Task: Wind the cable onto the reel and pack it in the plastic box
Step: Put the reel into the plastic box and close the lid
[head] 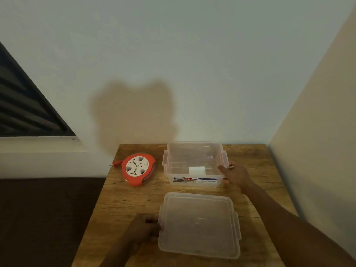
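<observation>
Nearest the camera, the clear lid (199,225) is laid flat on the wooden table (123,205), set apart from its box so that the opening is left free. Its left edge is gripped by the left hand (143,231), fingers curled around the rim, presumably to steady it or slide it out of the way.

Just beyond, the plastic box (194,163) stands open and upright, a label on its near wall and a small white block (196,170) resting inside. Its right side is held by the right hand (234,175), thumb over the rim by the clasp, likely to keep the box from shifting while it is being loaded.

To the left of the box, well clear of both hands, the orange reel (138,169) lies flat, socket face up. The cable appears already wound in, with only the plug (116,163) protruding over the table's left edge; packing is not yet done
</observation>
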